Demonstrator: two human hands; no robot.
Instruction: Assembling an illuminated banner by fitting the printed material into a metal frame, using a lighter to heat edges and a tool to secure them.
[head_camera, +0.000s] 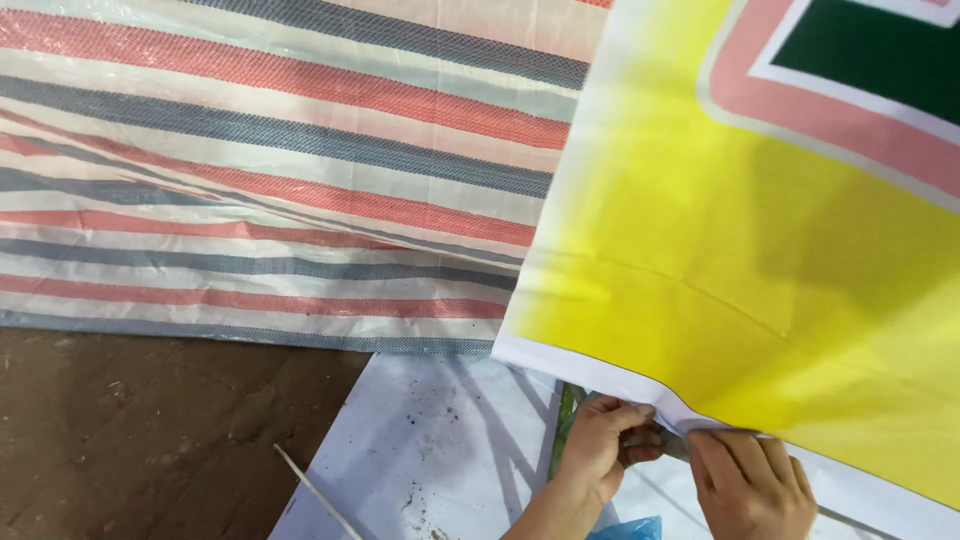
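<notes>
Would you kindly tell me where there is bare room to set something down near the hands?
Free: the brown floor, bordered by the striped tarp above and the white sheet to its right, and the speckled white sheet itself, past the thin stick. Crowded: the yellow banner edge, where left hand and right hand pinch.

light: bright, even | shadows: soft, on yellow sheet (700, 250) | focus: sharp

Two hands (680, 470); one yellow sheet (760, 270)
</notes>
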